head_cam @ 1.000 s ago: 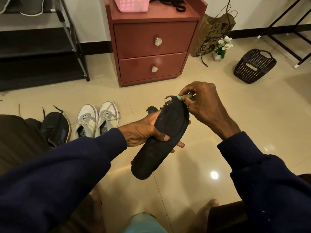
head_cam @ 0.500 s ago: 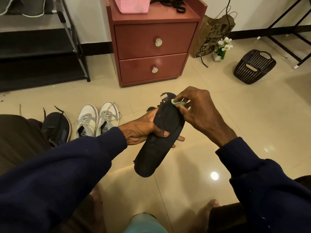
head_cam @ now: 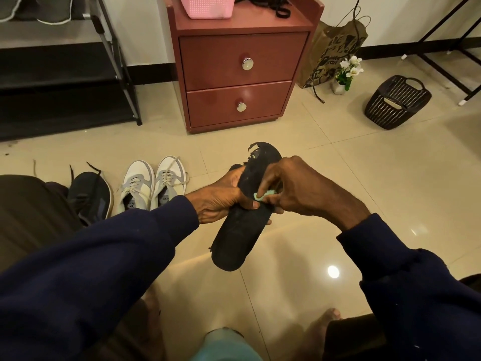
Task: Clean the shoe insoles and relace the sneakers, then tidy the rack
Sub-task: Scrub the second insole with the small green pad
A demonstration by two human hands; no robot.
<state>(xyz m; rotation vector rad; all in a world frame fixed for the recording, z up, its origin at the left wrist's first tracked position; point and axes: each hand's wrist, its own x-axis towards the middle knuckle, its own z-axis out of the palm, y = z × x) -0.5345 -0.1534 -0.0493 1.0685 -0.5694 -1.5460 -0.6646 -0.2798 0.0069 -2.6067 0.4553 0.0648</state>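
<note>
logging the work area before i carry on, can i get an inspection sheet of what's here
surface: glossy tiled floor, lamp glare.
job's things: black insole, frayed at its far end; green cloth; white sneakers, black sneaker beside them; shoe rack at left.
clutter: black basket, paper bag, flower pot.
grippers: left hand grips the insole; right hand pinches the cloth against it.
cables: black cord by the bag.
surroundings: red cabinet, pink basket on top.

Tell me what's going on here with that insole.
A seated person is cleaning a worn black foam insole. The left hand grips it around the middle, above the tiled floor, while the right hand pinches a small pale green cloth against its surface. A pair of white and grey sneakers and a black sneaker with loose laces sit on the floor to the left.
</note>
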